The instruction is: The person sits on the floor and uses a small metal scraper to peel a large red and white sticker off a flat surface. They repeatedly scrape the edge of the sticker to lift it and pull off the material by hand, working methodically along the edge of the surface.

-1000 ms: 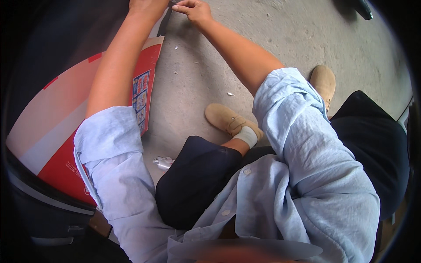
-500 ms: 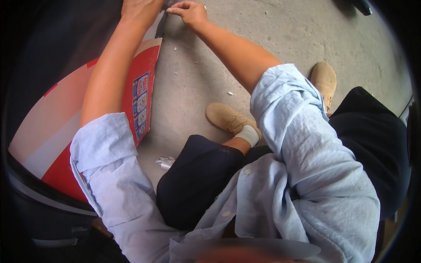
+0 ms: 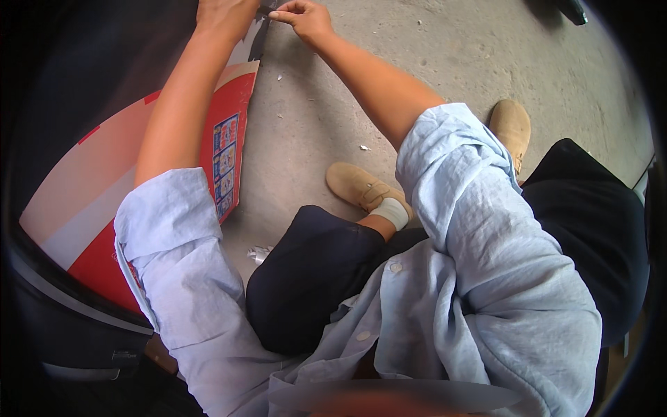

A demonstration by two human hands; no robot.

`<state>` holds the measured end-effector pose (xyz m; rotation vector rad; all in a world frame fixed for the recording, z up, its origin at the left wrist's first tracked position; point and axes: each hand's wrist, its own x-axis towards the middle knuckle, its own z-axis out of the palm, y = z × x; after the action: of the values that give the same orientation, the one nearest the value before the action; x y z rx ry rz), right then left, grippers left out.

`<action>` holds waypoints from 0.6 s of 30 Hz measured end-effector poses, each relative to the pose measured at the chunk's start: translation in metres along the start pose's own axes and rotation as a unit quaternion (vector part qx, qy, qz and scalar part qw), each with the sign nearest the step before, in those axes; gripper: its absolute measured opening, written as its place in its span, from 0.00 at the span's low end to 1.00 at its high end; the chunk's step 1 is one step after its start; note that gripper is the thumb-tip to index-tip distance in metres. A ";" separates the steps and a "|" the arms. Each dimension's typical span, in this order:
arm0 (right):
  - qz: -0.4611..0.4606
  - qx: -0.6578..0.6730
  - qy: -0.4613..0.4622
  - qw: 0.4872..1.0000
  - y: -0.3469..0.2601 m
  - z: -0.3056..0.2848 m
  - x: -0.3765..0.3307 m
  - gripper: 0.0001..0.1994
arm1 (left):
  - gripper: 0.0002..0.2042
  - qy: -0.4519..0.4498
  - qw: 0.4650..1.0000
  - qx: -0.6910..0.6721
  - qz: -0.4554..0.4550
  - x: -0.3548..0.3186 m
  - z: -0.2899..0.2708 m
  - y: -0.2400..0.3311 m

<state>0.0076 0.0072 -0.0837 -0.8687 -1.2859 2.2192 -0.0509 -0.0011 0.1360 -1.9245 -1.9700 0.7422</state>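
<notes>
Both my arms reach forward to the top edge of the head view. My left hand (image 3: 226, 15) shows only its back and wrist; its fingers are cut off or hidden. Just right of it, my right hand (image 3: 306, 19) is closed in a pinch, thumb against fingers, on a thin dark strip (image 3: 265, 10) that runs toward the left hand. Below the hands, a dark piece with a ragged edge (image 3: 258, 38) lies against a pale surface. Under my left forearm is a red, white and beige printed cardboard sheet (image 3: 97, 201) with a column of small blue pictures.
Grey concrete floor (image 3: 431, 62) with small white scraps spreads to the right. A crumpled whitish wrapper (image 3: 259, 254) lies by my knee. My tan shoes (image 3: 354, 186) are on the floor. A dark, curved-edged object (image 3: 76, 333) stands at the lower left; another dark object (image 3: 572, 10) is at the top right.
My hands have shifted very slightly to the right, still close together. The cardboard and left sleeve appear a little further right and up in the picture.
</notes>
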 end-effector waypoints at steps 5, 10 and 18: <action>-0.017 0.009 -0.027 0.999 0.010 0.000 0.006 0.07 | 0.03 -0.009 1.000 0.027 0.012 0.003 0.010 0.002; -0.026 0.030 -0.012 0.999 0.014 0.004 0.001 0.07 | 0.03 -0.001 1.000 0.027 0.012 0.003 0.011 0.005; -0.052 -0.063 0.001 0.997 0.002 -0.001 -0.009 0.09 | 0.03 0.008 1.000 0.018 0.013 -0.005 0.013 0.005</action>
<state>0.0146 0.0007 -0.0831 -0.8291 -1.4489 2.0745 -0.0531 -0.0084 0.1232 -1.9321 -1.9122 0.7615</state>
